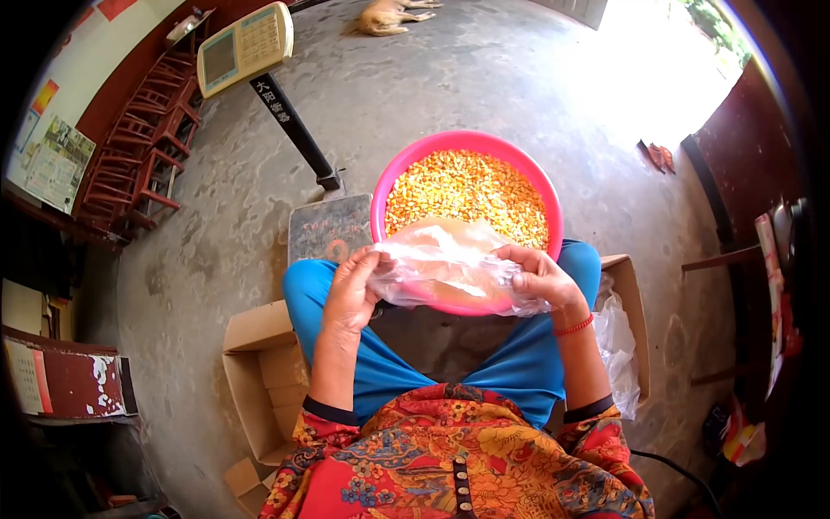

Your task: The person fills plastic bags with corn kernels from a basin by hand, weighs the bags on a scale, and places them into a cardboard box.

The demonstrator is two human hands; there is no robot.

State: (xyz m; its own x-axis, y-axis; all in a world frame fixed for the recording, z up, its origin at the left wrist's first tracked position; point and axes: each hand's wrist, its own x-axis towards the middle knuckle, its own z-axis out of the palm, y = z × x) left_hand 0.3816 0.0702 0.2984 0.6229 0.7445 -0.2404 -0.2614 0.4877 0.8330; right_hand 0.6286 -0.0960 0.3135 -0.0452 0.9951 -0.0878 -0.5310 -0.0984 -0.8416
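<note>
A thin clear plastic bag (450, 268) is stretched between my two hands, over the near rim of a pink basin. My left hand (353, 281) pinches its left end, and my right hand (546, 278), below a red bead bracelet (574, 326), grips the other end. The pink basin (553, 195) stands between my knees and is filled with loose yellow corn kernels (467, 190). Through the film the basin's near side shows blurred. Whether the bag's mouth is parted I cannot tell.
A platform scale (324, 227) with a display post (294, 130) stands left of the basin. An open cardboard box (259, 372) sits by my left leg. Another box (635, 329) with plastic bags (616, 350) is at my right. Stacked wooden chairs (143, 147) line the left wall; a dog (389, 16) lies far off.
</note>
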